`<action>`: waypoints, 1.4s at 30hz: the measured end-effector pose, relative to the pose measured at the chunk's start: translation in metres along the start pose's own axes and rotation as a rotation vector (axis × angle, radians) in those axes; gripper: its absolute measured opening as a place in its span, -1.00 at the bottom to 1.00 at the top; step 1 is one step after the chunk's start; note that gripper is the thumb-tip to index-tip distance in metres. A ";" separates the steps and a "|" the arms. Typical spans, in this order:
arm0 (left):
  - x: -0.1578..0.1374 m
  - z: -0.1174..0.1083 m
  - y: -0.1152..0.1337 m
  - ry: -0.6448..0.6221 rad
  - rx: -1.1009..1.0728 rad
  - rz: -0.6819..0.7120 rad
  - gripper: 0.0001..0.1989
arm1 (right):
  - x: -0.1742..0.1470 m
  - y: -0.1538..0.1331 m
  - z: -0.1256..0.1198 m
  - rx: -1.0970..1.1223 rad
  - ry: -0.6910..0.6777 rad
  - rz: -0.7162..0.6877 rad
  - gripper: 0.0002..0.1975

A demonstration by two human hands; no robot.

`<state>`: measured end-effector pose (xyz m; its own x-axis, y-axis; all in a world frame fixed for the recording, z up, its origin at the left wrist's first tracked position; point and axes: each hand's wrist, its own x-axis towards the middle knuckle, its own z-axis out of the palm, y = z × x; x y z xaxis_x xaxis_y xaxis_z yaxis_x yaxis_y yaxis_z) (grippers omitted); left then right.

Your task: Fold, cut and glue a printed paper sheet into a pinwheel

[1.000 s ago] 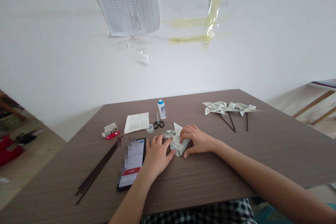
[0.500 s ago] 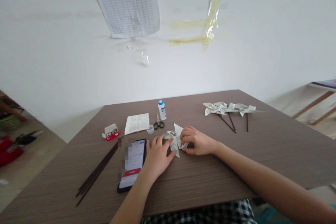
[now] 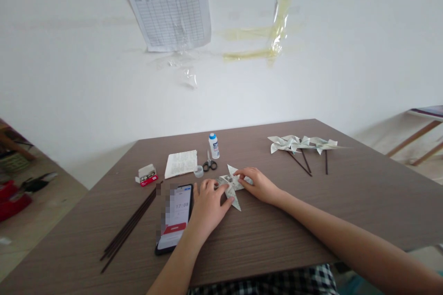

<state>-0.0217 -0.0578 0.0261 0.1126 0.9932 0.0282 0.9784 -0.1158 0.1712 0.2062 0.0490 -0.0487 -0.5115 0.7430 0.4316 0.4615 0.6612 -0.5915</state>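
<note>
A pinwheel of printed paper (image 3: pixel 236 201) with pointed blades lies on the table in front of me. My left hand (image 3: pixel 211 200) rests on its left side, fingers spread and tips pressing the paper down. From the right, my right hand (image 3: pixel 258 185) has its thumb and fingers pinched together at the paper near the centre. The fingertips partly cover what they grip. Just beyond the hands are scissors (image 3: pixel 209 165) with black handles and a small roll of clear tape (image 3: pixel 198 172). A phone (image 3: pixel 175 221) showing a timer lies beside my left wrist.
Several dark sticks (image 3: pixel 129 228) lie at the left, below an open red-and-white box (image 3: pixel 147 176). A stack of printed paper sheets (image 3: pixel 180 163) and a white bottle with a blue cap (image 3: pixel 213 146) stand farther back. Finished pinwheels on sticks (image 3: pixel 301 144) lie at the far right.
My right hand has shifted up and slightly left, from the pinwheel's lower right blade toward its centre. The paper has turned slightly under my left hand, which stays in place.
</note>
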 end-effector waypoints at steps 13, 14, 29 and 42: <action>-0.001 -0.002 0.006 -0.026 -0.031 0.009 -0.59 | 0.001 0.011 0.013 -0.201 -0.040 -0.119 -0.83; -0.001 -0.002 0.006 -0.024 -0.030 0.011 -0.59 | 0.001 0.010 0.013 -0.211 -0.039 -0.122 -0.82; 0.000 0.002 0.005 -0.002 -0.035 0.016 -0.61 | 0.003 0.005 0.016 -0.249 -0.080 -0.065 -0.74; 0.000 0.002 0.006 0.000 -0.031 0.021 -0.61 | 0.000 -0.006 0.007 -0.296 -0.112 -0.127 -0.75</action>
<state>-0.0154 -0.0582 0.0256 0.1333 0.9906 0.0321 0.9700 -0.1371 0.2010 0.1983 0.0440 -0.0503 -0.6471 0.6479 0.4019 0.5709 0.7612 -0.3078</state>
